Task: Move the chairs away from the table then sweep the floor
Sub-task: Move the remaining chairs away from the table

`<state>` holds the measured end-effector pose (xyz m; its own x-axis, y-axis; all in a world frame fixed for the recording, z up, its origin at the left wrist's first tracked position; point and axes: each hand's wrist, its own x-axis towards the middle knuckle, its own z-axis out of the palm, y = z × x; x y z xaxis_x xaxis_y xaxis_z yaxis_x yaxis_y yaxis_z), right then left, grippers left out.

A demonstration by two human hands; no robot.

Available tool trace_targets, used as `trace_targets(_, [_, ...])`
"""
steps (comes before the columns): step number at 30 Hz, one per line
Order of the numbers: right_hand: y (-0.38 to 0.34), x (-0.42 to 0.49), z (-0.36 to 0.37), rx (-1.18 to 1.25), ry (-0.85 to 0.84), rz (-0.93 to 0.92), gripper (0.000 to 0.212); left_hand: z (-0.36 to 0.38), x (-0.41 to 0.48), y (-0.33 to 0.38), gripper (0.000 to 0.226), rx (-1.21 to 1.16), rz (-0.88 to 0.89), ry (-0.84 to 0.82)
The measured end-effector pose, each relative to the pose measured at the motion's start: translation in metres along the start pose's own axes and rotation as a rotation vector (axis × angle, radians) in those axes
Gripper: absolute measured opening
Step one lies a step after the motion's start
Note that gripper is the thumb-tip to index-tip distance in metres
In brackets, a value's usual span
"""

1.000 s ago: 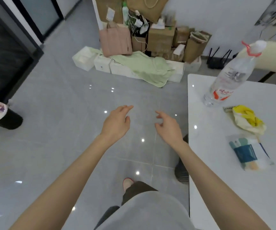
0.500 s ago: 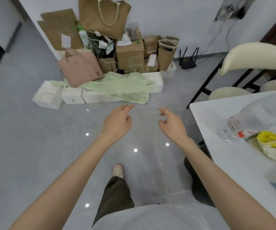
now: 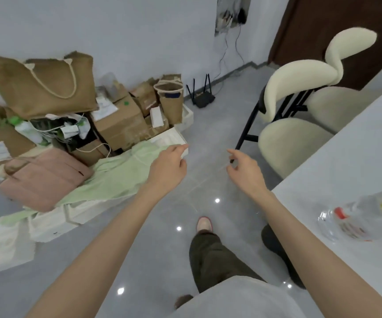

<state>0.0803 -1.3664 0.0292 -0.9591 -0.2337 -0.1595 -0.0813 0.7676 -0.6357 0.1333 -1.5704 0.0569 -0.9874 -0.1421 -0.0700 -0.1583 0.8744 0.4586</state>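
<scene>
Two cream upholstered chairs with black legs stand at the white table's (image 3: 346, 171) far side. The nearer chair (image 3: 291, 138) has its seat tucked against the table edge, and the second chair (image 3: 341, 104) sits behind it. My left hand (image 3: 169, 166) and my right hand (image 3: 246, 171) are stretched out over the grey tiled floor (image 3: 139, 249), fingers apart, holding nothing. My right hand is a short way left of the nearer chair's seat, not touching it. No broom is in view.
A pile of cardboard boxes (image 3: 118, 120), brown bags, a pink bag (image 3: 43, 177) and a green cloth (image 3: 114, 175) over white foam boxes lines the wall at left. A black router (image 3: 202, 97) sits by the wall. A plastic bottle (image 3: 357, 219) lies on the table.
The view has swung right and moved closer to the chairs, which now show fully. Both hands stay outstretched and empty. The bottle has shifted toward the right edge of the view.
</scene>
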Motion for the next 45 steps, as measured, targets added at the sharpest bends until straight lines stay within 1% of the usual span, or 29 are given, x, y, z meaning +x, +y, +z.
trace_targets(5, [0.011,0.115,-0.017,0.021,0.049,0.05,0.052,0.001,0.135,0.001,0.049,0.066,0.145,-0.08])
trace_targets(9, [0.027,0.215,-0.054,0.041,0.112,0.135,0.053,-0.002,0.255,0.03,0.05,0.07,0.25,-0.165])
trace_targets(12, [0.038,0.271,-0.081,0.038,0.176,0.212,0.052,0.001,0.33,0.05,0.051,0.087,0.32,-0.228])
trace_targets(14, [0.044,0.298,-0.097,0.037,0.214,0.255,0.052,0.007,0.372,0.06,0.052,0.106,0.356,-0.25])
trace_targets(18, [0.069,0.349,-0.12,0.018,0.24,0.378,0.054,0.027,0.461,0.092,0.057,0.156,0.502,-0.337])
trace_targets(23, [0.099,0.402,-0.13,0.027,0.227,0.506,0.057,0.056,0.549,0.142,0.062,0.273,0.688,-0.427])
trace_targets(26, [0.116,0.439,-0.139,0.052,0.243,0.583,0.06,0.08,0.607,0.173,0.065,0.304,0.784,-0.511])
trace_targets(28, [0.126,0.464,-0.145,0.102,0.231,0.672,0.065,0.101,0.647,0.194,0.071,0.339,0.86,-0.576])
trace_targets(30, [0.134,0.486,-0.149,0.161,0.187,0.746,0.072,0.121,0.681,0.213,0.081,0.431,0.963,-0.602])
trace_targets(33, [0.143,0.514,-0.151,0.241,0.062,0.834,0.08,0.144,0.716,0.244,0.093,0.581,1.141,-0.612])
trace_targets(35, [0.144,0.527,-0.147,0.26,0.001,0.878,0.083,0.156,0.729,0.261,0.092,0.686,1.26,-0.618])
trace_targets(39, [0.145,0.548,-0.133,0.193,0.024,0.954,0.087,0.191,0.754,0.286,0.088,0.888,1.454,-0.654])
trace_targets(42, [0.146,0.552,-0.124,0.175,0.032,0.997,0.094,0.204,0.761,0.3,0.083,1.001,1.593,-0.607])
trace_targets(45, [0.146,0.551,-0.117,0.169,0.061,1.03,0.092,0.211,0.759,0.306,0.076,1.047,1.65,-0.553])
